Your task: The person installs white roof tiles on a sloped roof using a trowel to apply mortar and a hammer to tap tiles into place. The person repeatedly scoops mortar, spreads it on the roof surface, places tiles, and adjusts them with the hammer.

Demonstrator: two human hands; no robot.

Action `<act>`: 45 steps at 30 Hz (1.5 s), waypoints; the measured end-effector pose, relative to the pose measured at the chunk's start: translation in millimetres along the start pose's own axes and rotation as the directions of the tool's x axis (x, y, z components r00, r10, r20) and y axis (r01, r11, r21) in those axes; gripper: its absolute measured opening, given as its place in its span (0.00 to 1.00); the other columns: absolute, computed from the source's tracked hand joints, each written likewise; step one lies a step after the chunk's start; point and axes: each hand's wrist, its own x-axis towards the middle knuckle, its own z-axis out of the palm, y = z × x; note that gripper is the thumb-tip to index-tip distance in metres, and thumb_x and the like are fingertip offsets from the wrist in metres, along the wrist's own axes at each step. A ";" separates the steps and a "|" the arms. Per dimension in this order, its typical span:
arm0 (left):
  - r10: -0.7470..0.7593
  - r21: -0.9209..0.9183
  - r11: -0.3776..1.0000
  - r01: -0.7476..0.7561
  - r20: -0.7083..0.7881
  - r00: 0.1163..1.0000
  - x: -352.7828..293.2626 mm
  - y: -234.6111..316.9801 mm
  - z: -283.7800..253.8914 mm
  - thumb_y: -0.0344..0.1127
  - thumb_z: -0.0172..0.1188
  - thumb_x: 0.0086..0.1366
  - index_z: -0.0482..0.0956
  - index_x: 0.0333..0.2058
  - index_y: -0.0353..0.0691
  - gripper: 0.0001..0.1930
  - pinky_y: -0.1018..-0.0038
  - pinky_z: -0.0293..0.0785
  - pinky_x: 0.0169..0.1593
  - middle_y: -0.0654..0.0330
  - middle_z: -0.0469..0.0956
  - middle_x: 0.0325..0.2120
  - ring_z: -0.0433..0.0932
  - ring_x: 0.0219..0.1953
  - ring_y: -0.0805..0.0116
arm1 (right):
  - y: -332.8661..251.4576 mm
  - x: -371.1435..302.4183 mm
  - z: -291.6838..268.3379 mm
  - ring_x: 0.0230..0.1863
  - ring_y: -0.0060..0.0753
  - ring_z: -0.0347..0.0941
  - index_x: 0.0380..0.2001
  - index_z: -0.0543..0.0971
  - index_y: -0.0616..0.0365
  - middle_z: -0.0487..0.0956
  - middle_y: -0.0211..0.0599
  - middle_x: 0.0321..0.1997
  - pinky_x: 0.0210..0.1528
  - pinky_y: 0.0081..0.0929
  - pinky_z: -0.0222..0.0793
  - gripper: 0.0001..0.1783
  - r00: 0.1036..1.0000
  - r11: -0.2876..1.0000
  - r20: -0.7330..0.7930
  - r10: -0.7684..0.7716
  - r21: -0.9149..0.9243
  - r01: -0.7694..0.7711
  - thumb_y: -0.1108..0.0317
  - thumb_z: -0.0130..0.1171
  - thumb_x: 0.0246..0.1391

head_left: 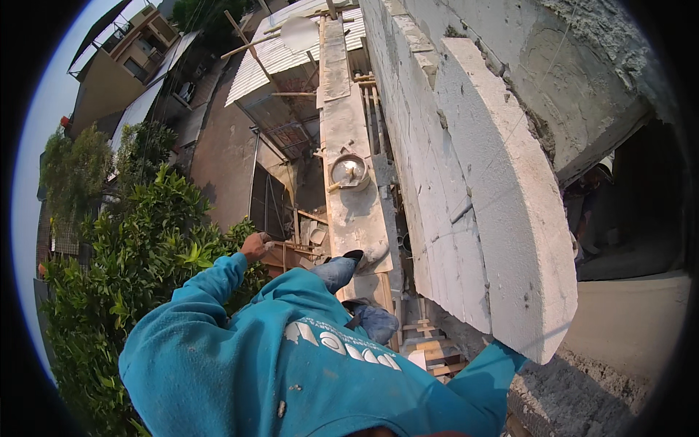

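My left hand (255, 247) is out to the left beside the leafy tree, its fingers curled; whether anything is in them is too small to make out. My right arm, in a teal sleeve (486, 379), reaches to the lower end of a thick, pale concrete block (510, 197) on the wall. That block hides my right hand, so its grip does not show. A round pan (349, 172) with grey mortar and a handled tool in it rests on the plank walkway (358, 229) ahead of my feet.
The pale block wall (422, 167) runs along the right of the narrow raised planks. Left of them is a drop to the ground, with bamboo poles (247, 45) and a corrugated roof (255, 76). A green tree (138, 277) stands close. Another person (588, 197) is in the dark opening at right.
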 end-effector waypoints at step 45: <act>0.245 -0.588 0.801 0.111 0.491 0.836 394.7 227.7 155.9 0.39 0.60 0.65 0.70 0.55 0.36 0.23 0.57 0.74 0.47 0.50 0.77 0.41 0.78 0.44 0.50 | 383.6 -294.5 920.8 0.51 0.47 0.79 0.51 0.79 0.58 0.83 0.48 0.47 0.55 0.36 0.72 0.27 0.065 0.527 0.918 0.392 -0.282 0.801 0.55 0.66 0.50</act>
